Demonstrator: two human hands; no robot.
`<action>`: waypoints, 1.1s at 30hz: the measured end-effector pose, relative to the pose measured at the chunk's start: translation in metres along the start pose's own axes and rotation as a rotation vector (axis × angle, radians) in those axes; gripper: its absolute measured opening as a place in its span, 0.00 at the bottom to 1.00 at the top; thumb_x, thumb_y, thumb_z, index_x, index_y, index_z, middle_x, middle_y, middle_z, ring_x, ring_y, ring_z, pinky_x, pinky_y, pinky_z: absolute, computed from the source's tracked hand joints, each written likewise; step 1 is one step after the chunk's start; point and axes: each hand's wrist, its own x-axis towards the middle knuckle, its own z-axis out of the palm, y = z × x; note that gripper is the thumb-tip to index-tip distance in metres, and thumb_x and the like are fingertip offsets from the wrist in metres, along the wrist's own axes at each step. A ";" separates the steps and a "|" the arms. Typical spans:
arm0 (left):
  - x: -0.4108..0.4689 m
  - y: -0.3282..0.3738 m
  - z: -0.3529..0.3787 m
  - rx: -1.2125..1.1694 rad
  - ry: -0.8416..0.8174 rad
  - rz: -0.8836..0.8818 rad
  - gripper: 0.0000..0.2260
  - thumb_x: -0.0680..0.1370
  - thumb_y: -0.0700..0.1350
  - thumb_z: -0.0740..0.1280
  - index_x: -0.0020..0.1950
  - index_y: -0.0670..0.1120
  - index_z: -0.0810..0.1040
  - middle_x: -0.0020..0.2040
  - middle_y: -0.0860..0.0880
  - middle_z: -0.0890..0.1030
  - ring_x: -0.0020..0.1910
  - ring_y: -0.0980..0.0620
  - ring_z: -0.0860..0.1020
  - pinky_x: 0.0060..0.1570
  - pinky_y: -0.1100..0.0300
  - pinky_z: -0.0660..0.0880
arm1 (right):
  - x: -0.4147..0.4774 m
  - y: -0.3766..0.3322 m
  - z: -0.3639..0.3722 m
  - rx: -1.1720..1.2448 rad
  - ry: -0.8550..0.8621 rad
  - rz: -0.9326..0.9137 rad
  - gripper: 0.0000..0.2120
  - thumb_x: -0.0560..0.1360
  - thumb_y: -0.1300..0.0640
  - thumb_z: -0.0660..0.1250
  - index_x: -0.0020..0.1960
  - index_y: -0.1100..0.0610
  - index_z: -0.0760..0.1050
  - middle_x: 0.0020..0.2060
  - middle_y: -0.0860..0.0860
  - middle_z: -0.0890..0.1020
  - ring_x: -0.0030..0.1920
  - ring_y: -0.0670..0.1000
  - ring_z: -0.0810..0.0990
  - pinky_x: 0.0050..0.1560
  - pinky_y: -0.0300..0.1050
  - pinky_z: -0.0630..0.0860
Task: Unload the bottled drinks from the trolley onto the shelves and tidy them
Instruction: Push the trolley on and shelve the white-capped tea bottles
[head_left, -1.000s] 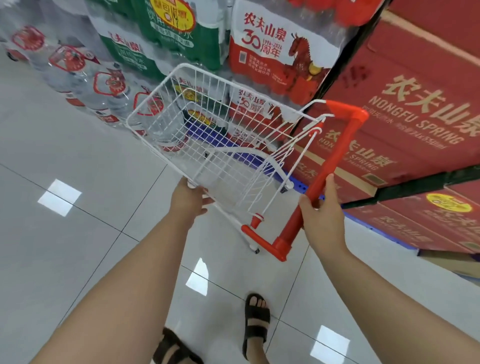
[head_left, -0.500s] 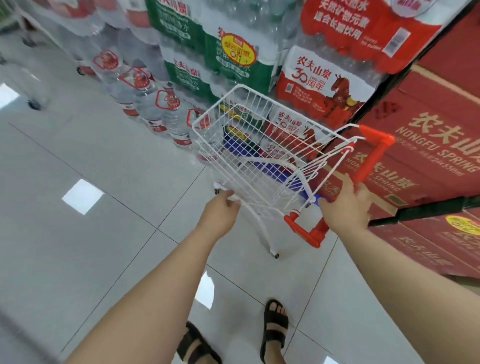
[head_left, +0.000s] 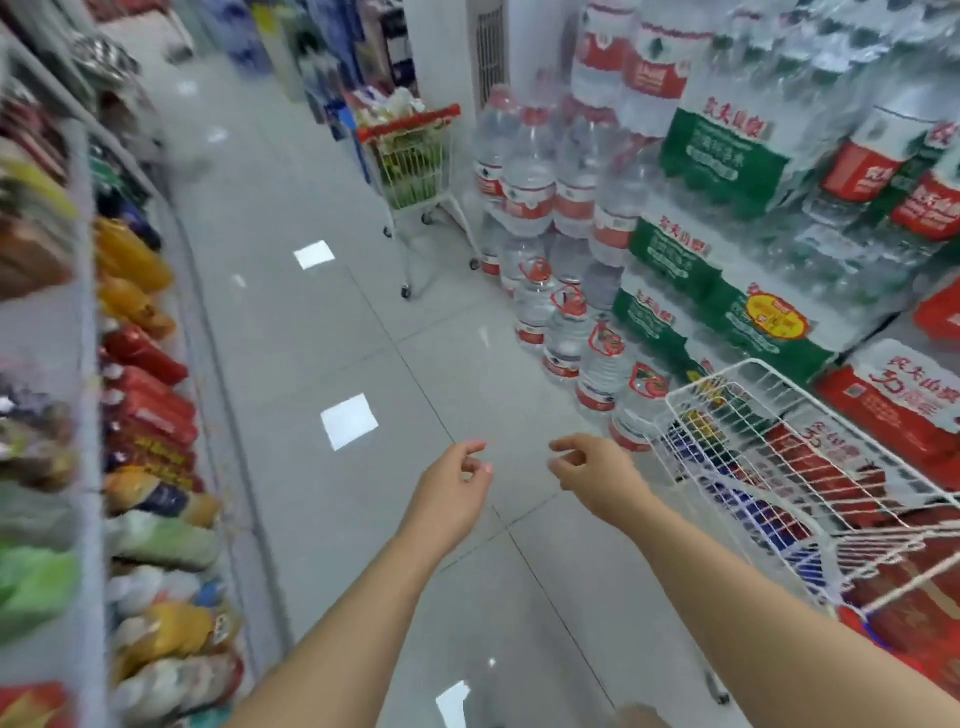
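A small white wire trolley (head_left: 779, 467) stands at the right, its basket holding nothing that I can see. My left hand (head_left: 452, 488) and my right hand (head_left: 597, 473) float over the floor to the trolley's left, fingers loosely curled, holding nothing. Neither hand touches the trolley. A shelf of bottled drinks (head_left: 140, 415) with red, orange and green labels runs along the left. A second trolley (head_left: 415, 166) with a red handle, filled with green goods, stands further down the aisle.
Large water jugs (head_left: 566, 332) and stacked shrink-wrapped water packs (head_left: 727, 260) line the right side. Red cartons (head_left: 904, 405) lie behind the white trolley. Grey tiled floor (head_left: 322, 338) stretches between the shelf and the stacks.
Both hands let go of the white trolley's rim and red handle. The view swung left, down the aisle, and the trolley now sits at the right edge.
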 end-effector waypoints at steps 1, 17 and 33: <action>0.003 -0.008 -0.015 -0.029 0.037 -0.023 0.14 0.80 0.45 0.60 0.66 0.50 0.71 0.49 0.53 0.75 0.51 0.53 0.78 0.37 0.68 0.68 | 0.007 -0.012 0.011 -0.010 -0.031 -0.016 0.12 0.75 0.57 0.64 0.59 0.57 0.76 0.41 0.51 0.81 0.46 0.56 0.82 0.32 0.34 0.70; 0.255 0.068 -0.126 -0.137 0.282 -0.125 0.14 0.79 0.43 0.60 0.66 0.48 0.71 0.48 0.55 0.76 0.50 0.54 0.77 0.35 0.74 0.67 | 0.294 -0.172 -0.042 -0.149 -0.237 -0.137 0.13 0.76 0.58 0.64 0.60 0.59 0.74 0.47 0.54 0.79 0.41 0.50 0.79 0.30 0.29 0.70; 0.534 0.101 -0.240 -0.041 0.258 -0.214 0.15 0.80 0.44 0.60 0.67 0.47 0.71 0.50 0.54 0.76 0.48 0.55 0.75 0.43 0.64 0.69 | 0.573 -0.302 -0.054 -0.212 -0.292 -0.062 0.14 0.76 0.57 0.64 0.61 0.58 0.74 0.48 0.52 0.80 0.45 0.50 0.81 0.44 0.41 0.74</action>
